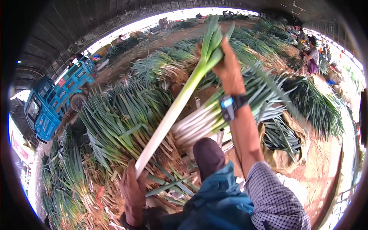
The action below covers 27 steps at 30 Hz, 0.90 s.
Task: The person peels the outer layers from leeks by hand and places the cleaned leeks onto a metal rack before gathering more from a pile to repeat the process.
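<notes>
A long leek (170, 114) slants across the middle of the head view, white stalk low and green leaves high. My left hand (133, 189) is closed around its white root end. With my right hand (229, 68), which has a watch (227, 103) on the wrist, I grip the leek near its green leaves; part of those fingers is hidden behind them. Beneath my right forearm lies a row of clean white-stalked leeks (199, 122), apparently on a metal frame. Loose leaf scraps (172, 184) lie near my left hand.
Piles of untrimmed leeks (119, 115) surround me on the left and ahead. A sack (293, 159) with green leaves stands at right. A blue three-wheeled truck (57, 99) is parked at left. Another person (311, 55) sits farther back at right.
</notes>
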Motion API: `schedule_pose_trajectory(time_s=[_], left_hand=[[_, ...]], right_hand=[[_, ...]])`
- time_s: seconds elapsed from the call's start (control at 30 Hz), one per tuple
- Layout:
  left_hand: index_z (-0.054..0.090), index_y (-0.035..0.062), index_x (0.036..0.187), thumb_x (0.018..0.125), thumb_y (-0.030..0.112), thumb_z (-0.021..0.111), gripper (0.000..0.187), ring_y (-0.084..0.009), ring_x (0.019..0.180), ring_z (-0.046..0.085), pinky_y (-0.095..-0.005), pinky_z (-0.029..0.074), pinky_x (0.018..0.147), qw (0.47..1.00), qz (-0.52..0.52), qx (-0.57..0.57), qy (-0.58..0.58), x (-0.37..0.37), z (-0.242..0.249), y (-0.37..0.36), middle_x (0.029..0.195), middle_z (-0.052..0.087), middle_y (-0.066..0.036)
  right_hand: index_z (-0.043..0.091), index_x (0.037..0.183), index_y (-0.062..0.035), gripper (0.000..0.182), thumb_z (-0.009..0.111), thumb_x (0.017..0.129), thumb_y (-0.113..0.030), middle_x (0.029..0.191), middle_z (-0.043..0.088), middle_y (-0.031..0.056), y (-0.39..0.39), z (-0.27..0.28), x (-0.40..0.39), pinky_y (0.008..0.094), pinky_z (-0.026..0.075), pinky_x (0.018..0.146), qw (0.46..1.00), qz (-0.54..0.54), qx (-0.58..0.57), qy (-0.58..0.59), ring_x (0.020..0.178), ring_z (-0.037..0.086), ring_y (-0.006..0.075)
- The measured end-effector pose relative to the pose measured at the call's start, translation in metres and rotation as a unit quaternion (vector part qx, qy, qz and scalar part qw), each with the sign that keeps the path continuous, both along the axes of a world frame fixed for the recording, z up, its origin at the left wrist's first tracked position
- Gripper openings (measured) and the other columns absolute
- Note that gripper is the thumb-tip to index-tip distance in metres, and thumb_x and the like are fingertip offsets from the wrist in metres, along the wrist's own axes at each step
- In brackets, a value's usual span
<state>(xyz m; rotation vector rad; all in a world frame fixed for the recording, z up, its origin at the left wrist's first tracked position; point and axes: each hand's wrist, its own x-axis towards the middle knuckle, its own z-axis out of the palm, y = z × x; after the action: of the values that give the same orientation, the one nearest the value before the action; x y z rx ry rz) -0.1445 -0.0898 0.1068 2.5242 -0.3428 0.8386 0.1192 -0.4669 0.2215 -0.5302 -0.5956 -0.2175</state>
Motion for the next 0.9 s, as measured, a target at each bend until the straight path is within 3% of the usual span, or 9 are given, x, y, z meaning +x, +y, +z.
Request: schedule_pose_trajectory(time_s=[0.17, 0.27, 0.33, 0.37, 0.53, 0.6, 0.77, 0.83, 0.9], left_hand=[[0.053, -0.0028, 0.133, 0.098, 0.018, 0.060, 0.041, -0.0407, 0.091, 0.067, -0.0435, 0.053, 0.078, 0.988, -0.151, -0.040, 0.014, 0.017, 0.036, -0.043, 0.107, 0.065, -0.027], [0.056, -0.0037, 0.131, 0.104, 0.027, 0.048, 0.042, -0.0258, 0.077, 0.065, -0.0352, 0.050, 0.072, 0.964, -0.194, -0.127, 0.130, 0.041, 0.036, -0.063, 0.097, 0.067, -0.020], [0.059, -0.0047, 0.128, 0.105, 0.028, 0.048, 0.042, -0.0174, 0.069, 0.060, -0.0316, 0.049, 0.068, 0.934, -0.225, -0.178, 0.211, 0.062, 0.035, -0.075, 0.090, 0.067, -0.015], [0.062, -0.0047, 0.124, 0.106, 0.030, 0.046, 0.042, -0.0086, 0.065, 0.053, -0.0269, 0.046, 0.061, 0.920, -0.245, -0.211, 0.221, 0.075, 0.028, -0.082, 0.081, 0.066, -0.008], [0.063, -0.0019, 0.115, 0.107, 0.035, 0.045, 0.041, -0.0118, 0.054, 0.053, -0.0280, 0.038, 0.046, 0.834, -0.254, -0.386, 0.302, 0.160, -0.058, -0.106, 0.082, 0.067, -0.010], [0.061, -0.0009, 0.116, 0.107, 0.034, 0.046, 0.039, -0.0121, 0.051, 0.052, -0.0279, 0.036, 0.043, 0.788, -0.177, -0.482, 0.340, 0.184, -0.090, -0.121, 0.082, 0.068, -0.012], [0.058, 0.0018, 0.123, 0.106, 0.033, 0.049, 0.037, -0.0138, 0.063, 0.063, -0.0265, 0.039, 0.042, 0.753, -0.100, -0.503, 0.413, 0.223, -0.124, -0.133, 0.092, 0.067, -0.010], [0.059, 0.0036, 0.124, 0.106, 0.033, 0.050, 0.035, -0.0168, 0.076, 0.070, -0.0259, 0.042, 0.044, 0.759, -0.086, -0.484, 0.426, 0.237, -0.152, -0.124, 0.103, 0.064, -0.007], [0.058, 0.0039, 0.125, 0.106, 0.032, 0.051, 0.035, -0.0186, 0.077, 0.071, -0.0260, 0.042, 0.045, 0.760, -0.075, -0.479, 0.432, 0.242, -0.162, -0.122, 0.105, 0.063, -0.006]], right_hand=[[0.052, 0.132, 0.0026, 0.063, 0.052, 0.100, -0.052, 0.125, 0.062, 0.0228, -0.103, 0.062, -0.013, 0.0615, 0.045, 0.107, 0.986, -0.133, -0.090, -0.049, 0.118, 0.059, 0.0408], [0.060, 0.124, -0.0023, 0.044, 0.072, 0.093, -0.031, 0.106, 0.070, 0.0086, -0.118, 0.066, -0.060, 0.0364, 0.058, 0.086, 0.980, -0.176, -0.042, -0.085, 0.097, 0.068, 0.0193], [0.058, 0.126, -0.0021, 0.048, 0.068, 0.095, -0.037, 0.122, 0.065, 0.0155, -0.170, 0.051, -0.036, 0.0525, 0.048, 0.105, 0.975, -0.219, -0.040, -0.025, 0.116, 0.062, 0.0319], [0.062, 0.119, -0.0048, 0.036, 0.072, 0.093, -0.028, 0.114, 0.069, 0.0114, -0.194, 0.041, -0.026, 0.0508, 0.058, 0.088, 0.980, -0.195, -0.016, -0.021, 0.097, 0.069, 0.0283], [0.066, 0.112, -0.0012, 0.037, 0.080, 0.086, -0.024, 0.107, 0.068, 0.0123, -0.279, -0.059, -0.003, 0.0482, 0.060, 0.078, 0.799, -0.543, -0.247, 0.080, 0.089, 0.069, 0.0286], [0.069, 0.105, 0.0016, 0.035, 0.082, 0.081, -0.020, 0.103, 0.068, 0.0143, -0.285, -0.080, 0.011, 0.0476, 0.060, 0.071, 0.820, -0.459, -0.096, 0.329, 0.088, 0.068, 0.0299], [0.066, 0.118, -0.0027, 0.038, 0.075, 0.089, -0.026, 0.094, 0.070, 0.0139, -0.331, -0.220, 0.012, 0.0370, 0.061, 0.070, 0.840, -0.314, -0.220, 0.383, 0.079, 0.071, 0.0250], [0.065, 0.124, -0.0044, 0.041, 0.072, 0.092, -0.029, 0.090, 0.071, 0.0141, -0.345, -0.249, 0.000, 0.0322, 0.062, 0.070, 0.800, -0.312, -0.350, 0.375, 0.074, 0.072, 0.0231], [0.069, 0.115, -0.0034, 0.033, 0.070, 0.093, -0.028, 0.083, 0.070, 0.0109, -0.337, -0.239, 0.012, 0.0271, 0.058, 0.066, 0.624, -0.401, -0.493, 0.455, 0.067, 0.068, 0.0151]])
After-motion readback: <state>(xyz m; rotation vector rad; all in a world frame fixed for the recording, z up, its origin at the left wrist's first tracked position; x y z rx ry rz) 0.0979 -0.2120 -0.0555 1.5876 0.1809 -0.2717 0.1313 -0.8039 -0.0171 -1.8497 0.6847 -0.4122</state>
